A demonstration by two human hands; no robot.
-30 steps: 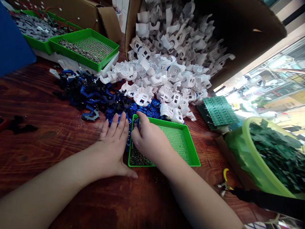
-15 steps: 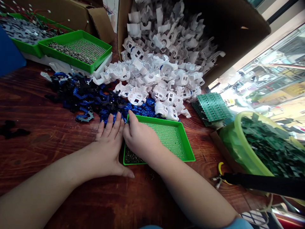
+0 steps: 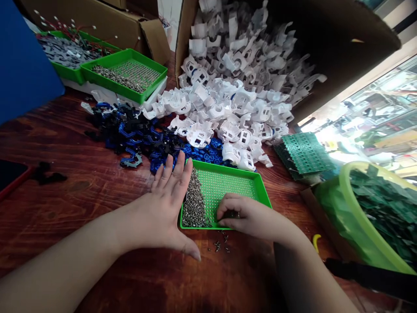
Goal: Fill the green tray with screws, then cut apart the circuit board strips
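Note:
A green tray (image 3: 263, 191) with a perforated floor lies in front of me. Small screws (image 3: 194, 204) are heaped along its left side. My left hand (image 3: 163, 213) is open, fingers spread, its edge against the tray's left wall. Inside the tray, near its front wall, my right hand (image 3: 239, 215) has its fingers curled toward the thumb. Whatever its fingertips hold, if anything, is hidden. A few loose screws (image 3: 217, 247) lie on the wooden table just in front of the tray.
White plastic shells (image 3: 208, 108) spill from a tipped cardboard box (image 3: 352, 56). Blue and black parts (image 3: 130, 134) lie behind the tray. A second green tray (image 3: 143, 96) holds more screws. To the right are stacked green boards (image 3: 306, 152) and a yellow-green basket (image 3: 347, 208).
My right hand has moved from the tray's left edge to its front right area, uncovering the screw heap. My left hand stays spread at the left wall. The view has turned slightly left.

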